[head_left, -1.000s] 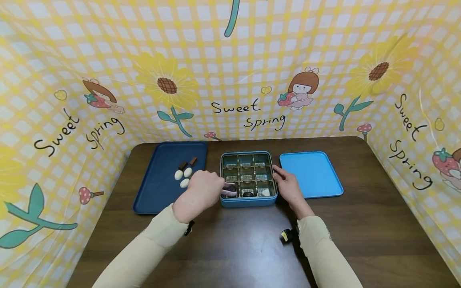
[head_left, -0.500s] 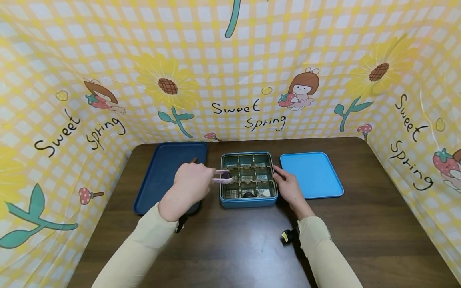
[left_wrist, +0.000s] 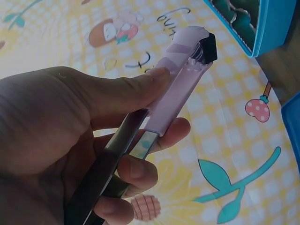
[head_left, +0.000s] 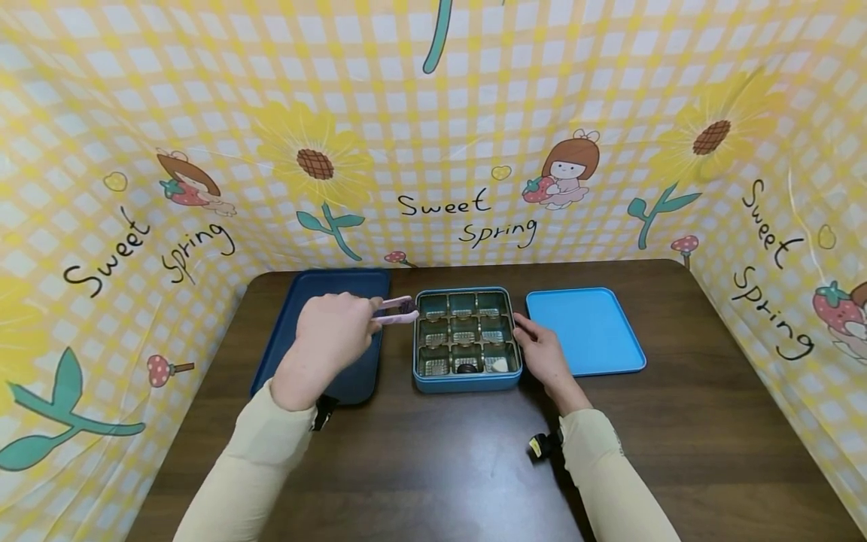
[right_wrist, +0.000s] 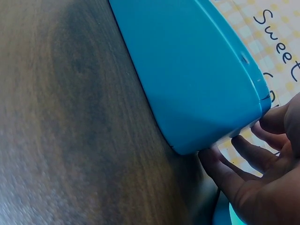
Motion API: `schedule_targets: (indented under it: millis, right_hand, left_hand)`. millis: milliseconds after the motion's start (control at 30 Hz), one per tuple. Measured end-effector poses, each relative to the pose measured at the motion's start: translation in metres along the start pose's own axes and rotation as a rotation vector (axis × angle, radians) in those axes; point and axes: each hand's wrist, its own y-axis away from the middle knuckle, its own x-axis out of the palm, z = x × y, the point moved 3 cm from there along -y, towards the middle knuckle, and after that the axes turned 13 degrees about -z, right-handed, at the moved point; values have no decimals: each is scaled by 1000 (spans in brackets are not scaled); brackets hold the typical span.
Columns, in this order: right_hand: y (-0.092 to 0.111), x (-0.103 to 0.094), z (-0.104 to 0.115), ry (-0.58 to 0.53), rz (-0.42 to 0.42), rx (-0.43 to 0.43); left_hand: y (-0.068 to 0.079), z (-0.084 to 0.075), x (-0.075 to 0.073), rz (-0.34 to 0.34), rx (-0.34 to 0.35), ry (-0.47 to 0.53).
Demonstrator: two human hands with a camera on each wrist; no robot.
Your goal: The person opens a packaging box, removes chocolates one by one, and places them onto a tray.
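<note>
My left hand grips a pair of tongs with dark handles and lilac tips. Between those tips sits a dark chocolate piece, held up near the blue box's left rim. The box has a clear insert with several square compartments. In its front row lie a dark round chocolate at the middle and a white chocolate at the right. My right hand rests its fingertips against the box's right side, its fingers fairly straight in the right wrist view.
A navy tray lies at the left, and my left hand hides the pieces on it. Right of the box lies a flat light blue lid. Gingham cloth walls stand behind the brown table and at both sides.
My left hand has lifted the tongs, with the dark chocolate in them, out of the box's front left compartment and carried them left and away from me. The right hand stays put.
</note>
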Motion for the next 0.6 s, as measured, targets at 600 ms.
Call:
schedule_targets:
  millis: [600]
  right_hand:
    - [-1,0,-1,4,4,-10]
  left_hand:
    - [15,35,15,7,-166,91]
